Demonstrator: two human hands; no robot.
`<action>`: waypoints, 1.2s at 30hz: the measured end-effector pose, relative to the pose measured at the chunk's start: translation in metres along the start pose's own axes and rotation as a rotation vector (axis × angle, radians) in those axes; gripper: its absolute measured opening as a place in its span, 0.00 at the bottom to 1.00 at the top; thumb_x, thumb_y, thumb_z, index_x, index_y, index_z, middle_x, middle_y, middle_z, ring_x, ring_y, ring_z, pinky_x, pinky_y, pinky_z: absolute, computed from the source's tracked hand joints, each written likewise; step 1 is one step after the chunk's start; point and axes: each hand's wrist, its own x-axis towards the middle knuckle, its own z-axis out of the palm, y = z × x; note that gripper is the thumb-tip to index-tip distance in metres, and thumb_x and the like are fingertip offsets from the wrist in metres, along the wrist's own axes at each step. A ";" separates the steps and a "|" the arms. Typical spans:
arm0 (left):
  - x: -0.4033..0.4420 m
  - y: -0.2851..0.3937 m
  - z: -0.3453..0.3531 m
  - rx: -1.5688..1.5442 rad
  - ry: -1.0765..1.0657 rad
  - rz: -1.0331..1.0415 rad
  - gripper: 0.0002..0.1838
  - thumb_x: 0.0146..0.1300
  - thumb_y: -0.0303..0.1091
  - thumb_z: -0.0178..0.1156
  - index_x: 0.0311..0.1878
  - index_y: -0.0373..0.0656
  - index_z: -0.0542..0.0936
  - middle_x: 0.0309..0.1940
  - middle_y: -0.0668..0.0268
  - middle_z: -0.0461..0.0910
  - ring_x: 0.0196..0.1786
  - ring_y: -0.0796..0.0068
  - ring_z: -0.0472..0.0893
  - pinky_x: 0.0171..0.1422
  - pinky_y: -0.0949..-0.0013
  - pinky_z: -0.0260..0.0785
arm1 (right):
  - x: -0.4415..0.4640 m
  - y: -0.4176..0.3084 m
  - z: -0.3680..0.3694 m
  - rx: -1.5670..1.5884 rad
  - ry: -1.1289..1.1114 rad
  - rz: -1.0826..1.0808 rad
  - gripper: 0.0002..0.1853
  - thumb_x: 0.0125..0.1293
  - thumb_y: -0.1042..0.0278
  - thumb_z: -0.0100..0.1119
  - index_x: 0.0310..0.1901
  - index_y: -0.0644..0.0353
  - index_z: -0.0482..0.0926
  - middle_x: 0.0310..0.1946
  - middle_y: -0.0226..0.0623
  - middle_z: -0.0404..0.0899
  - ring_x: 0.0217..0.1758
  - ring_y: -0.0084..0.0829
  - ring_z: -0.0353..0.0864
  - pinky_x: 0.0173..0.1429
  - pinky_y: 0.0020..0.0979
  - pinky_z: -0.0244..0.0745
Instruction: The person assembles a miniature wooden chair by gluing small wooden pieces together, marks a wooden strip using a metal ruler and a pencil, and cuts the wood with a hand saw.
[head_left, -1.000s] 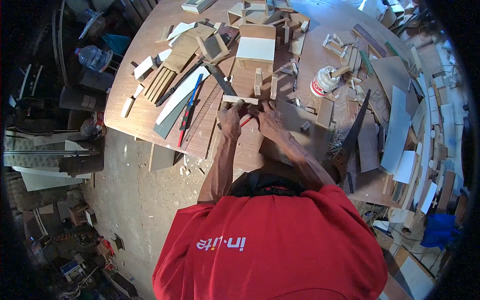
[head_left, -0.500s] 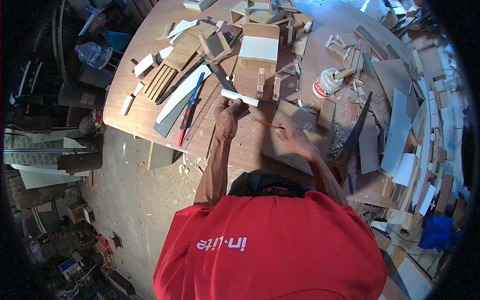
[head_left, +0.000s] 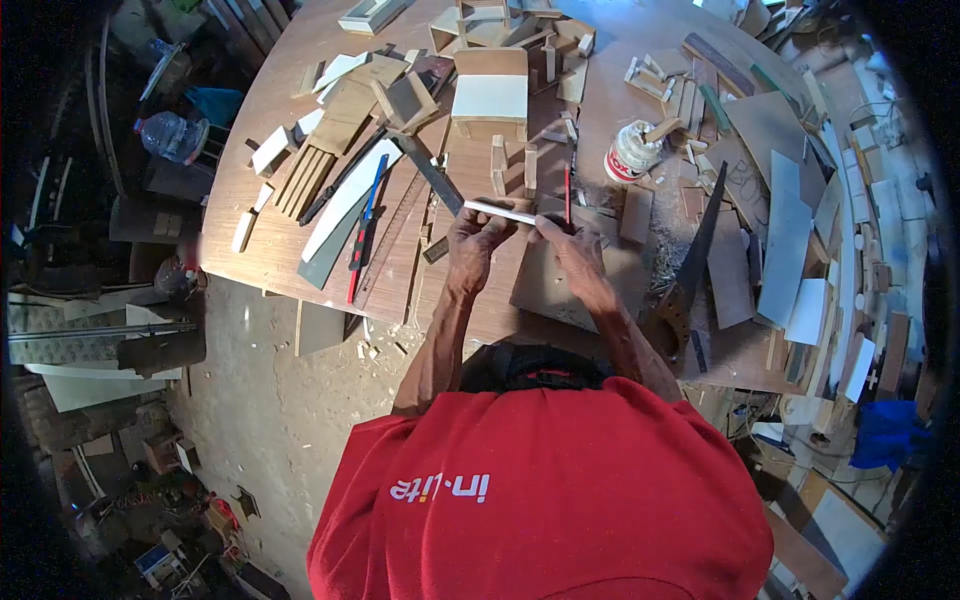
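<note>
A thin wooden strip with a white face point(head_left: 500, 212) spans the gap between both hands, slightly tilted. Its left end is pinched by my left hand point(head_left: 474, 248). The fingers of my right hand point(head_left: 575, 258) close on the right end, and a thin red pencil point(head_left: 568, 192) sticks up from that same hand. Just beyond the strip, two small upright wooden pieces point(head_left: 514, 168) stand on the table. A small model bed with a white top point(head_left: 490, 97) is behind them. Under my right forearm lies a flat brown board point(head_left: 545, 285).
A glue bottle point(head_left: 630, 152) stands right of centre. A handsaw point(head_left: 690, 265) lies at the right, near many wood offcuts. On the left are a blue and red cutter point(head_left: 368, 225), white strips point(head_left: 345, 208) and slatted wood point(head_left: 305, 182). The table's front edge point(head_left: 290, 292) curves along the left.
My right hand has moved back up to the strip from the right, with the red pencil now pointing away. The strip has turned and shifted slightly. The whole view has shifted a little.
</note>
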 end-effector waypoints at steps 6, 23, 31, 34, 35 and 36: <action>-0.002 -0.002 -0.003 -0.107 0.077 -0.044 0.08 0.67 0.28 0.58 0.47 0.37 0.78 0.40 0.60 0.82 0.46 0.66 0.82 0.55 0.58 0.78 | -0.002 -0.007 0.005 -0.120 0.056 -0.367 0.15 0.62 0.69 0.63 0.49 0.67 0.80 0.37 0.34 0.83 0.39 0.23 0.78 0.46 0.26 0.73; 0.005 -0.020 -0.002 -0.377 0.106 -0.154 0.06 0.70 0.30 0.55 0.47 0.40 0.73 0.44 0.59 0.80 0.48 0.67 0.82 0.56 0.64 0.78 | -0.007 -0.015 0.015 -0.053 0.135 -0.516 0.13 0.61 0.71 0.65 0.47 0.66 0.80 0.34 0.37 0.84 0.37 0.23 0.80 0.44 0.27 0.74; -0.009 0.001 0.015 0.039 0.143 0.194 0.12 0.65 0.19 0.57 0.50 0.40 0.70 0.42 0.58 0.80 0.45 0.66 0.83 0.53 0.62 0.81 | 0.016 0.020 0.012 -0.067 0.282 -0.520 0.11 0.60 0.68 0.68 0.40 0.66 0.82 0.32 0.35 0.83 0.33 0.23 0.78 0.41 0.27 0.73; -0.008 0.001 0.010 0.076 0.106 0.202 0.13 0.65 0.20 0.58 0.51 0.39 0.69 0.42 0.58 0.80 0.45 0.66 0.83 0.54 0.62 0.80 | 0.013 0.013 0.011 -0.104 0.272 -0.483 0.11 0.60 0.67 0.68 0.39 0.66 0.82 0.31 0.36 0.83 0.32 0.25 0.78 0.40 0.28 0.73; -0.006 -0.002 0.007 0.083 0.090 0.177 0.14 0.64 0.20 0.58 0.51 0.39 0.69 0.42 0.58 0.80 0.45 0.66 0.83 0.54 0.62 0.80 | 0.012 0.009 0.014 -0.076 0.266 -0.496 0.10 0.60 0.68 0.68 0.38 0.65 0.82 0.31 0.32 0.82 0.33 0.21 0.76 0.39 0.25 0.71; -0.006 -0.001 0.006 0.090 0.074 0.152 0.14 0.64 0.20 0.58 0.51 0.39 0.69 0.42 0.58 0.80 0.45 0.67 0.83 0.54 0.62 0.80 | 0.011 0.007 0.016 -0.049 0.260 -0.510 0.09 0.60 0.68 0.67 0.37 0.65 0.82 0.31 0.29 0.81 0.34 0.18 0.74 0.38 0.22 0.69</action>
